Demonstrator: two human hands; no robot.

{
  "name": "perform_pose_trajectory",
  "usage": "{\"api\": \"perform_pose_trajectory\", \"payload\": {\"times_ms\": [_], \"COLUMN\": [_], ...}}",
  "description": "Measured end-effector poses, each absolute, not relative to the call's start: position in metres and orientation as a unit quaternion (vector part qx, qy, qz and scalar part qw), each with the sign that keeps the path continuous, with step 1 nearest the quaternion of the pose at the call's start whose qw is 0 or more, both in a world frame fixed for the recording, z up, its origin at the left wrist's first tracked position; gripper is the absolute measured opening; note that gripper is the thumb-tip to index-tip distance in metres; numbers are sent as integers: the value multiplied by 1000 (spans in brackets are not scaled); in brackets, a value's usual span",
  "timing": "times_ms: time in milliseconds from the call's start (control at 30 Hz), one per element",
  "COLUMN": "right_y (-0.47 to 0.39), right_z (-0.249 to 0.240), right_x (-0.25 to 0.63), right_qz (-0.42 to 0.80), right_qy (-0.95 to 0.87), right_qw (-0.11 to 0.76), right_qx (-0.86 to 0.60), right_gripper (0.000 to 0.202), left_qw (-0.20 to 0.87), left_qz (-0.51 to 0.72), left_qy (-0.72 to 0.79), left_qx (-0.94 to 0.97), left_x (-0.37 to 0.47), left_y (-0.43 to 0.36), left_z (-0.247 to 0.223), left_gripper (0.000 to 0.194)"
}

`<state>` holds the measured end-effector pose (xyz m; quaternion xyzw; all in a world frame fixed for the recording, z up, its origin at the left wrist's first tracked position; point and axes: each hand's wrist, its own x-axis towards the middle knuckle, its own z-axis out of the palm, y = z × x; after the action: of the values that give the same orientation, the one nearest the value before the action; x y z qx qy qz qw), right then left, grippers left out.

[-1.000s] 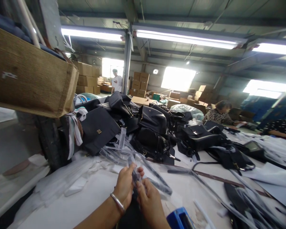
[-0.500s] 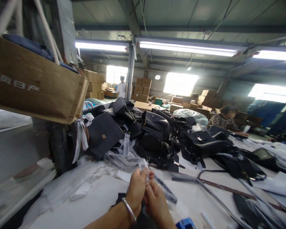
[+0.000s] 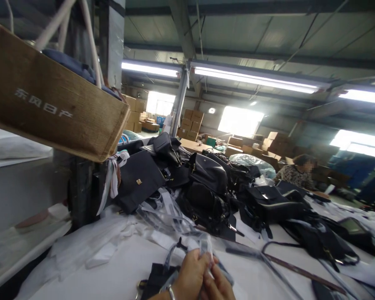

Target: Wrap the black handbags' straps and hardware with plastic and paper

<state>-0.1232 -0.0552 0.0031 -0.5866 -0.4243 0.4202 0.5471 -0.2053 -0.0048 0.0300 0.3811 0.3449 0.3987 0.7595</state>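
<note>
At the lower middle, my left hand (image 3: 190, 275) is closed, thumb and fingers pinching a clear plastic strip (image 3: 205, 245) that stands up above the fingertips. My right hand (image 3: 218, 284) is pressed close beside it, its fingers also closed at the strip's lower end. The palms and the strip's hidden end cannot be seen. A small black bag (image 3: 156, 275) with a plastic-wrapped handle lies on the table (image 3: 121, 266), just left of and partly under my left hand. Beyond the hands is a tangle of clear plastic strips (image 3: 165, 214).
Black bags (image 3: 208, 171) are heaped behind the hands. A brown tote bag (image 3: 59, 112) hangs at the left by a dark post (image 3: 81, 191). Thin white sheets (image 3: 81, 246) cover the table's left side. A person (image 3: 296, 173) sits at the far right.
The view has tilted, so my hands appear lower and farther right. Both still pinch the plastic strip. More of the small black bag and its handle now shows.
</note>
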Motion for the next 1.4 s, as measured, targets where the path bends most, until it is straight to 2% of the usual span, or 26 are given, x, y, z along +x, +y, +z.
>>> {"api": "perform_pose_trajectory", "payload": {"times_ms": [133,233,367,633,833,1033,1100,1167,1267,1333,1400], "right_y": [-36,-17,0,19,26,17,14,13,15,20,26], "right_z": [28,52,60,1,-37,-38,-27,-11,18,35,44], "right_x": [-129,-133,-135,-123,-120,-119,-114,-110,-114,-126,-141], "right_qz": [403,405,436,365,316,300,307,328,398,439,457], "right_qy": [-436,-506,-560,-656,-665,-683,-687,-680,-642,-614,-600], "right_qw": [562,567,543,412,347,277,269,291,392,461,506], "right_qx": [-576,-510,-449,-517,-581,-606,-602,-587,-526,-467,-419], "right_gripper": [55,37,29,19,14,12,20,35,51,49,37], "left_qw": [744,726,667,641,644,629,626,623,624,628,634], "left_qz": [408,423,500,524,530,561,567,569,563,557,551], "left_qy": [327,278,228,193,192,211,220,228,241,251,261], "left_qx": [416,465,503,527,517,495,489,486,485,482,475], "left_x": [-217,-226,-235,-245,-246,-250,-253,-256,-254,-249,-244], "left_y": [14,41,69,89,92,99,102,103,99,94,90], "left_z": [70,107,138,130,129,140,138,133,125,120,116], "left_gripper": [30,37,25,31,25,17,17,17,18,19,19]}}
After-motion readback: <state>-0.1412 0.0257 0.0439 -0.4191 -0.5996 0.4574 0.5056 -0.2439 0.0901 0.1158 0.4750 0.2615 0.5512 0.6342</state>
